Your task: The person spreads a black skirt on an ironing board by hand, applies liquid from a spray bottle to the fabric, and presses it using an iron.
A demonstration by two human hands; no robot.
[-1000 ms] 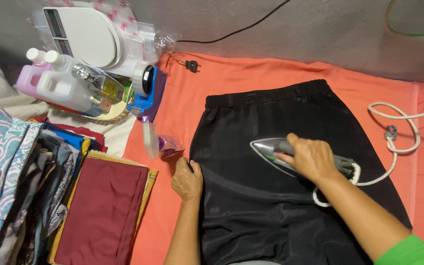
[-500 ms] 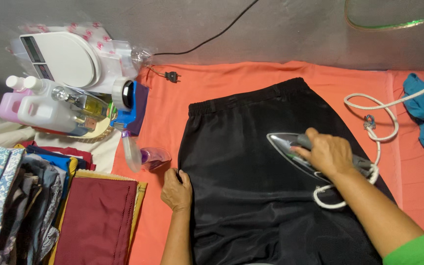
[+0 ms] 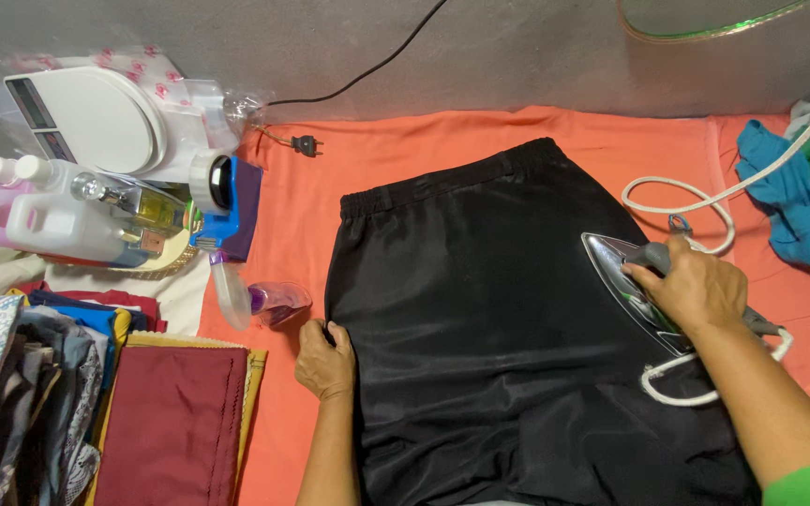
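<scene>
Your right hand (image 3: 696, 286) is wrapped around the grey handle of the clothes iron (image 3: 632, 286), fingers curled tight together over the grip, and the iron's pointed soleplate rests flat on the right side of the black skirt (image 3: 489, 319). The skirt lies spread on the orange cloth (image 3: 405, 159) covering the surface, its elastic waistband toward the far wall and its lower part running out of view toward you. Your left hand (image 3: 325, 361) sits at the skirt's left edge, fingers bent and close together, their tips pressing the black fabric down where it meets the orange cloth. The iron's white cord (image 3: 696, 201) loops just beyond your right hand and trails off to the right, past a blue garment (image 3: 799, 206). Just beside your left hand lies a small spray bottle (image 3: 260, 300) with purple liquid, on its side. A folded maroon cloth (image 3: 175, 422) lies on a pile at your left, and white plastic jugs (image 3: 58, 220) stand farther back beside a white kitchen scale (image 3: 86, 117).
</scene>
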